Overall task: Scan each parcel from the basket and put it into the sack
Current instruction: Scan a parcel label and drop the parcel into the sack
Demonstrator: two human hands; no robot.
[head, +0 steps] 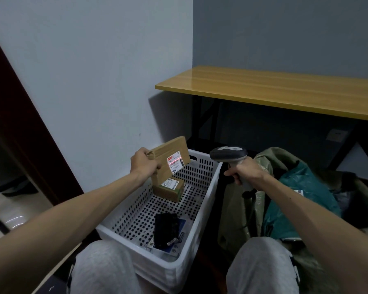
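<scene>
Head view: the left hand (pixel 143 164) grips a flat cardboard parcel (pixel 174 148) by its left edge, fingers curled round it. It holds the parcel tilted above the far end of the white perforated basket (pixel 200 209). The right hand (pixel 244 171) is wrapped round the handle of a barcode scanner (pixel 228 154) whose head points left at the parcel. Whether a finger is on the trigger cannot be told. A red scan line (pixel 177 159) lies across the upper part of the shipping label (pixel 175 164), so the step in hand looks to be the scan itself.

To do it well, the line should cross the whole barcode. A slight turn of the parcel to face the scanner squarely would probably help, with both hands steady until it reads.

Three parcels remain in the basket:
- a small cardboard box (pixel 168 189) just below the held parcel
- a black parcel (pixel 165 230) nearer the knees
- a flat labelled parcel (pixel 180 240) partly under the black one

The olive sack (pixel 236 209) stands just right of the basket with its mouth open, and a teal mailer (pixel 295 198) is inside. The path to it passes over the basket's right rim and past the scanner, so the parcel should be lifted clear of both. The wall is close on the left, and the counter (pixel 274 92) is behind and well above.
</scene>
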